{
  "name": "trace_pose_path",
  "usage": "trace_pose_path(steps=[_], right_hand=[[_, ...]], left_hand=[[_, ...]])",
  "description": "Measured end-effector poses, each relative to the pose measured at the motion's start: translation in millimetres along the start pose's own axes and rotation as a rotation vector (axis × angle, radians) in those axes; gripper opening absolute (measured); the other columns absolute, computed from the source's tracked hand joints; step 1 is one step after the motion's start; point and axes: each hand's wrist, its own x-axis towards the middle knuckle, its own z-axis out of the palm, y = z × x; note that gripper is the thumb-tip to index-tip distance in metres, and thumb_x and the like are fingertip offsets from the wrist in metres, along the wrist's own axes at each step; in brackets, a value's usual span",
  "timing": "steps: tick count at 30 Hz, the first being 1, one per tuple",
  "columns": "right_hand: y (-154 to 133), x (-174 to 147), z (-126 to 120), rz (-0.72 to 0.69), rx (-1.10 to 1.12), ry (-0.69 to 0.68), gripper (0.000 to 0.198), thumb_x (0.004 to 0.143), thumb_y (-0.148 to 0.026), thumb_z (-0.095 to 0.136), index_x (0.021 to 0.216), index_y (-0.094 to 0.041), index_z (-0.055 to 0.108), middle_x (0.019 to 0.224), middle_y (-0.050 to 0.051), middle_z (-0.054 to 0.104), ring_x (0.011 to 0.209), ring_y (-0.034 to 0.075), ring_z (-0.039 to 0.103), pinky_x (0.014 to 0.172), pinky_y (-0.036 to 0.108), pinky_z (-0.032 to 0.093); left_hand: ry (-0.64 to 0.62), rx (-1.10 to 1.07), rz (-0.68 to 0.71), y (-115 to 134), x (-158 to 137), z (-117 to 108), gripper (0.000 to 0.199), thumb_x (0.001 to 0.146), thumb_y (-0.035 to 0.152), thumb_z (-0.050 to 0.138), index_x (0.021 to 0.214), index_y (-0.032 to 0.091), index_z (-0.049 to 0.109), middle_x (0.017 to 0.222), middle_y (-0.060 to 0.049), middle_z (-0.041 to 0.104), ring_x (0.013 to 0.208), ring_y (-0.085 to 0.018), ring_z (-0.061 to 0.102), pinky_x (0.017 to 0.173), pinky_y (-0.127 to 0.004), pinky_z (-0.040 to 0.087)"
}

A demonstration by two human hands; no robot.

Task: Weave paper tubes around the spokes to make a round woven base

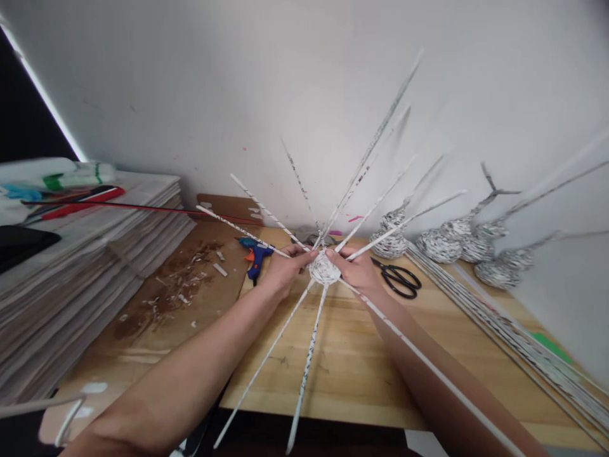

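Between my two hands, above the wooden table, is a small round woven paper base (325,267) with several rolled-paper spokes radiating outward in all directions. My left hand (291,270) grips its left edge, thumb on top and the other fingers mostly hidden beneath. My right hand (354,270) pinches the right edge the same way, its thumb close to the centre. Several spokes rise toward the wall, while others slant down over the table front. Just left of my left hand lies a blue glue gun (258,257). Black-handled scissors (401,279) rest right of my right hand.
Woven paper gourd shapes (440,244) stand along the wall at the right. Beside them a bundle of long paper rolls (504,333) lies on the table (352,381). A tall newspaper stack (143,228) is at left, near paper scraps (178,285) on cardboard.
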Motion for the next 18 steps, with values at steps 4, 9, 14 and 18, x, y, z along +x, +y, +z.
trace_pose_path(steps=[4,9,14,18], right_hand=[[5.8,-5.8,9.2,-0.004,-0.027,0.036,0.033,0.073,-0.047,0.072,0.068,-0.015,0.072,0.060,0.003,0.066,0.054,0.015,0.055,0.053,0.027,0.041],[10.5,-14.6,18.4,0.063,0.086,-0.004,0.030,0.074,-0.044,0.072,0.083,-0.015,0.075,0.072,0.004,0.072,0.061,0.016,0.060,0.059,0.027,0.046],[11.0,-18.1,20.7,0.147,0.248,0.003,0.032,0.069,-0.042,0.077,0.083,-0.013,0.075,0.071,0.005,0.071,0.060,0.016,0.061,0.058,0.028,0.048],[14.8,-16.6,24.3,0.157,0.394,0.048,0.032,0.064,-0.040,0.081,0.083,-0.015,0.073,0.072,0.003,0.072,0.061,0.016,0.063,0.061,0.029,0.050]], left_hand=[[0.018,0.028,-0.038,-2.6,4.1,-5.9,0.025,0.053,0.027,0.086,0.067,0.015,0.070,0.060,0.001,0.063,0.050,-0.008,0.048,0.043,-0.020,0.027],[0.027,0.008,-0.073,-3.4,4.0,-10.0,0.031,0.047,0.021,0.088,0.071,0.014,0.070,0.063,0.000,0.065,0.054,-0.011,0.056,0.044,-0.020,0.037],[-0.056,0.089,-0.067,-2.3,-0.6,-8.3,0.028,0.052,0.020,0.083,0.078,0.016,0.074,0.063,0.000,0.066,0.055,-0.012,0.057,0.048,-0.021,0.042],[-0.073,0.154,-0.032,-4.1,-0.7,-9.5,0.027,0.054,0.024,0.082,0.079,0.017,0.077,0.062,-0.001,0.068,0.050,-0.011,0.054,0.044,-0.021,0.034]])
